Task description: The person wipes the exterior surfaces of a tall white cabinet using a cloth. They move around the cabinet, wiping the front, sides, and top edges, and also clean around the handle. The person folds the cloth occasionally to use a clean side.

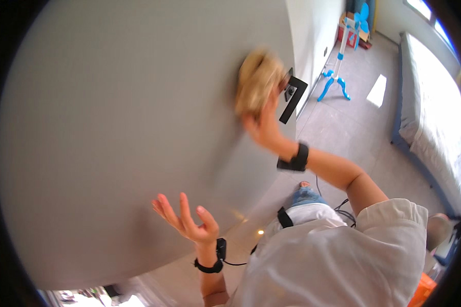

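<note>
A large grey door (130, 115) fills the left and middle of the view. My right hand (267, 124) holds a tan cloth (257, 82) against the door's surface; both are blurred. Just to the right of the cloth is a black lever door handle (294, 99). Lower down, my left hand (190, 220) is raised with its fingers spread, holding nothing. It is close to the door, but I cannot tell whether it touches. Each wrist bears a black strap with a small device.
Past the door's edge, a blue and white pedestal fan (341, 53) stands by the white wall. A bed (430, 115) with pale bedding is at the right. Dark cables (345, 213) lie on the tiled floor (353, 130). An orange object (422, 289) shows at the lower right.
</note>
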`<state>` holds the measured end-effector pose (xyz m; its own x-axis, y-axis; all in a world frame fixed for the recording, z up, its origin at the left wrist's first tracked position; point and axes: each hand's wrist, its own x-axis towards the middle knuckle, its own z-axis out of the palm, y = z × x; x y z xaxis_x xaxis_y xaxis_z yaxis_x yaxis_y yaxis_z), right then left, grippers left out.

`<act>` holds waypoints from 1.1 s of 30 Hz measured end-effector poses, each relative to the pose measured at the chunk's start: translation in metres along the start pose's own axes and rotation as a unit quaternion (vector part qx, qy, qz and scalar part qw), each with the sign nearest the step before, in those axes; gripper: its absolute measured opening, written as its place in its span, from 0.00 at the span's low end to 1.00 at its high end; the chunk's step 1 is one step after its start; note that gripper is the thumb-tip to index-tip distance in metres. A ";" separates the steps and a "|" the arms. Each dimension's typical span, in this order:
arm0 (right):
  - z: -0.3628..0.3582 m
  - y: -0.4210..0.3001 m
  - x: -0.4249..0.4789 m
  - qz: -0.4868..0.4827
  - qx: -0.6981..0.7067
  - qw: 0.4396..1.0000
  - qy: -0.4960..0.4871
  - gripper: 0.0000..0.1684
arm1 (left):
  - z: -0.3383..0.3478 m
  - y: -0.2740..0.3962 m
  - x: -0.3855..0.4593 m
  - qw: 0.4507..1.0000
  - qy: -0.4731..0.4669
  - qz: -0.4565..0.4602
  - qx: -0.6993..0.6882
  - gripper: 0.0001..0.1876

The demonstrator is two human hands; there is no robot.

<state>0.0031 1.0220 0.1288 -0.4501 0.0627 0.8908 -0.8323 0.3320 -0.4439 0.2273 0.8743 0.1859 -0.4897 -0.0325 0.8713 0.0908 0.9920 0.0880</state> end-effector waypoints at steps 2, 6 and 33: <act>-0.011 0.009 -0.014 0.012 0.034 0.992 -0.120 0.46 | 0.040 0.024 0.048 1.000 -0.019 0.015 -0.007 0.19; -0.036 0.011 -0.003 -0.008 0.044 0.980 -0.193 0.44 | 0.060 0.043 0.057 0.999 -0.019 0.015 -0.020 0.19; -0.064 0.086 0.123 0.267 0.029 0.963 0.008 0.46 | 0.213 0.155 0.176 0.940 -0.099 0.134 -0.298 0.12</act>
<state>-0.1035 1.1185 0.2062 -0.8147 0.2241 0.5348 -0.5002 0.1949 -0.8437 -0.0297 1.0487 0.2503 -0.5272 0.2908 0.7984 0.6740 0.7153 0.1844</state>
